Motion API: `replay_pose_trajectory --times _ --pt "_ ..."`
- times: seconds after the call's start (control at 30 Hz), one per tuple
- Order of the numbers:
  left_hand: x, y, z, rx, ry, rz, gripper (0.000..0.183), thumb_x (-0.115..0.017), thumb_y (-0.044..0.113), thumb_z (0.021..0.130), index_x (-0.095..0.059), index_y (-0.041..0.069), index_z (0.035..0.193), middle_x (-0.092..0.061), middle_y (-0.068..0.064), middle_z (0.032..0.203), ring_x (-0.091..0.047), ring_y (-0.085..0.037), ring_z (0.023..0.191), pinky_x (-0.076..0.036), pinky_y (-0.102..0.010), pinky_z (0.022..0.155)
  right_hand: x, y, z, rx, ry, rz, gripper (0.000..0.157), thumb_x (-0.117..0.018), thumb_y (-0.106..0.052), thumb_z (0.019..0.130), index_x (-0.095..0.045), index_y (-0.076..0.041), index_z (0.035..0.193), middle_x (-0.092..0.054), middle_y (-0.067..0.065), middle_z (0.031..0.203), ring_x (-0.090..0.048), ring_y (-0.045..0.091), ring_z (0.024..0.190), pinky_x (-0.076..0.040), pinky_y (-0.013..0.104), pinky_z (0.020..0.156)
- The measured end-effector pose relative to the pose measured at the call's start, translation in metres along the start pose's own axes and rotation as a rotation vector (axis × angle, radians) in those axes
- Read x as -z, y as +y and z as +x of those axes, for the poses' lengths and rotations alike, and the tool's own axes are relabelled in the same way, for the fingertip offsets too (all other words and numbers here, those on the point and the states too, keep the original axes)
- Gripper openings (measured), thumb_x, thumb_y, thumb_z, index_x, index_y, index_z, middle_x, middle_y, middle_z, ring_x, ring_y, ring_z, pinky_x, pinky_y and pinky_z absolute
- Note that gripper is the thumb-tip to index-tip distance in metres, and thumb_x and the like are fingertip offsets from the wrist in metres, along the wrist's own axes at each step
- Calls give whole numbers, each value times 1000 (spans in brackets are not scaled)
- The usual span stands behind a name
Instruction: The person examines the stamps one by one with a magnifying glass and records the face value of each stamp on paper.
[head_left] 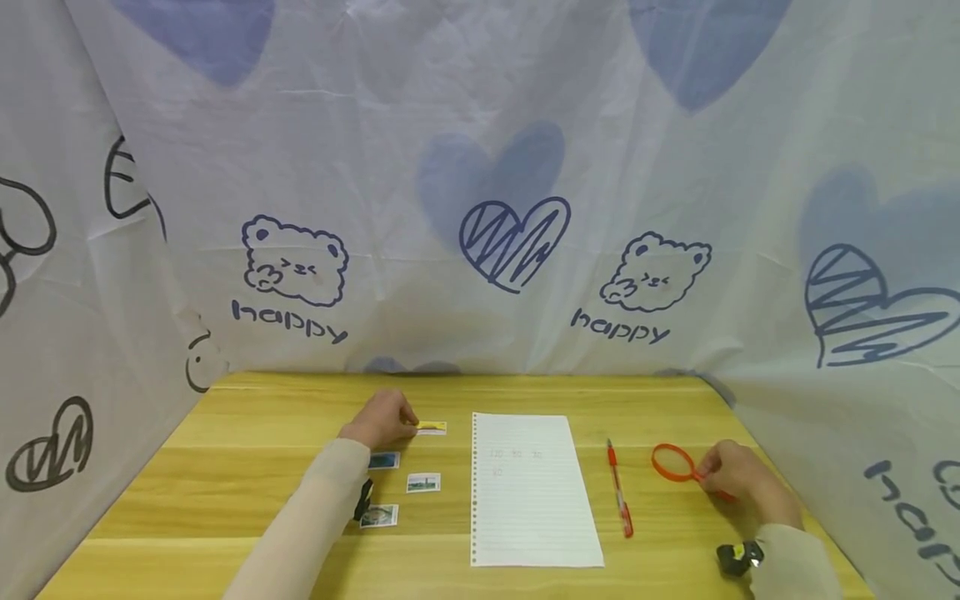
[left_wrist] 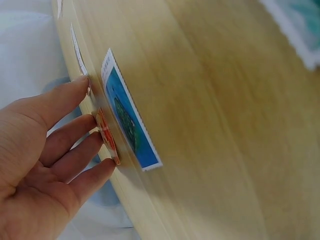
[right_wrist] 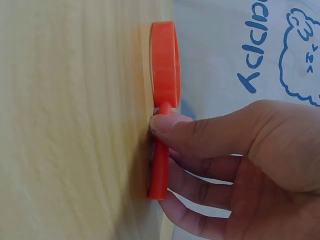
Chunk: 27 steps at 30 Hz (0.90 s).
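My left hand reaches to the far end of a column of stamps, pinching the left end of a yellow stamp between thumb and index finger. In the left wrist view its other fingers hang curled beside a red-orange stamp, which the hand hides from the head view. Nearer me lies a blue stamp picturing a green island. My right hand holds a red magnifying glass by its handle, thumb on one side and fingers on the other. The round frame is seen edge-on in the right wrist view.
A stamp with a green landscape and a dark greenish stamp lie nearer the front. Lined paper with faint handwritten numbers is in the middle of the wooden table. To its right lies a red pen. Printed cloth hangs behind.
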<state>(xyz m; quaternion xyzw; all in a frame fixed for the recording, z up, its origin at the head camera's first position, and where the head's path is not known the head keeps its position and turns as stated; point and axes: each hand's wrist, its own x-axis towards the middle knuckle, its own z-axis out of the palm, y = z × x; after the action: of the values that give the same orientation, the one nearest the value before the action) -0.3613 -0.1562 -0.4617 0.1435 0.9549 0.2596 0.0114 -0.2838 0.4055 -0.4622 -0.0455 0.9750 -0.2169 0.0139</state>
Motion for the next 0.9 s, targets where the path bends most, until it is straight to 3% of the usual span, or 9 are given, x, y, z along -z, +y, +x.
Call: replay_pose_trajectory --times 0.17,0.47,0.9 --pt "1 -2 2 0 -4 -2 12 -81 8 87 -82 5 99 -79 -10 106 -72 -27 99 -61 -45 92 -3 -8 1 13 3 5 10 -76 -1 75 -69 0 83 -66 4 78 -55 16 74 -46 31 68" --pt "0 -1 2 18 -14 -1 12 -81 8 87 -83 6 99 -79 -10 108 -72 -25 99 -61 -44 93 -6 -42 9 44 16 7 6 -72 -1 86 -66 0 87 -65 7 82 -57 19 78 -48 33 70" --pt "1 -1 1 10 5 -19 13 -81 7 87 -82 5 100 -79 -9 105 -70 -21 92 -62 -44 89 -27 -92 32 117 15 -11 10 -76 -2 83 -66 -6 83 -65 3 82 -56 17 78 -47 34 71"
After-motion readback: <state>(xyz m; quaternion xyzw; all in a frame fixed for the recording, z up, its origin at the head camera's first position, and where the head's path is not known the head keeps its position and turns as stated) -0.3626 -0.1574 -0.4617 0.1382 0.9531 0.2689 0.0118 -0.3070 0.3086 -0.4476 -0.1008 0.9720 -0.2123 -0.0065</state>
